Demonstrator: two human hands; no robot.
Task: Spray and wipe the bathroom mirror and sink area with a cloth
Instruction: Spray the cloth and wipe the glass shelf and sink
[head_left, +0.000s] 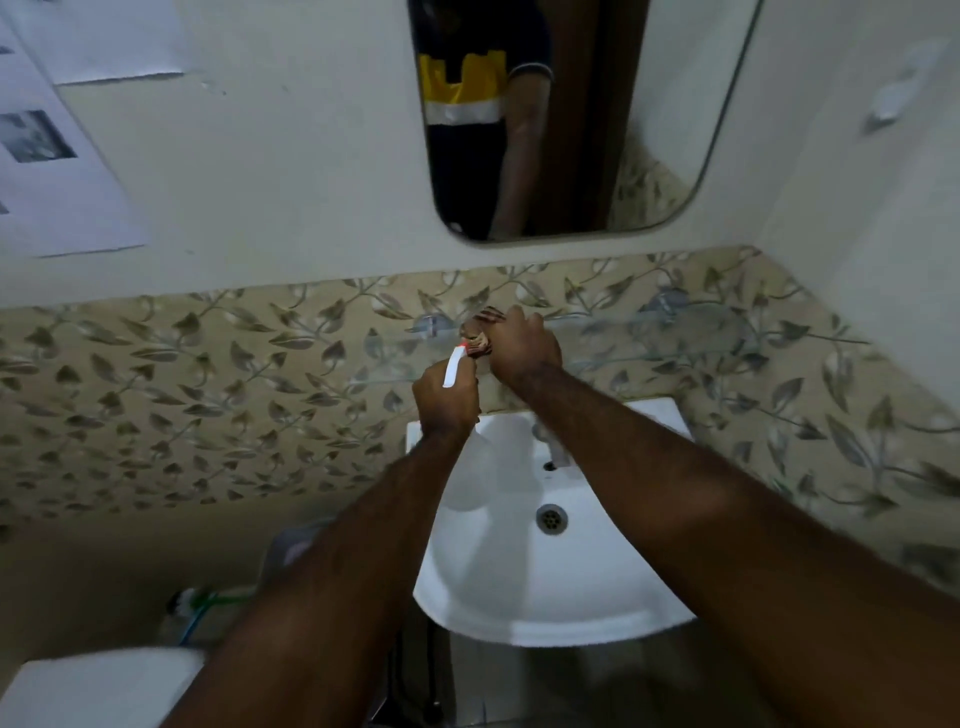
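My left hand (448, 397) grips a spray bottle (454, 366); its white trigger and red nozzle tip show above my fingers, aimed at the cloth. My right hand (524, 345) is closed on a bunched striped cloth (480, 340), pressed on a glass shelf (649, 338) fixed to the leaf-patterned tiles. The bottle's clear body hangs below my left hand over the basin. The mirror (665, 104) hangs above on the pale wall and reflects a person's torso and arm. The white sink (498, 587) lies beneath my forearms, its drain (551, 518) visible.
A chrome tap (556, 447) sits at the back of the sink, partly hidden by my right arm. Papers (47, 171) are stuck to the wall at upper left. A white toilet tank (98, 686) stands at lower left, with a green hose (208, 603) beside it.
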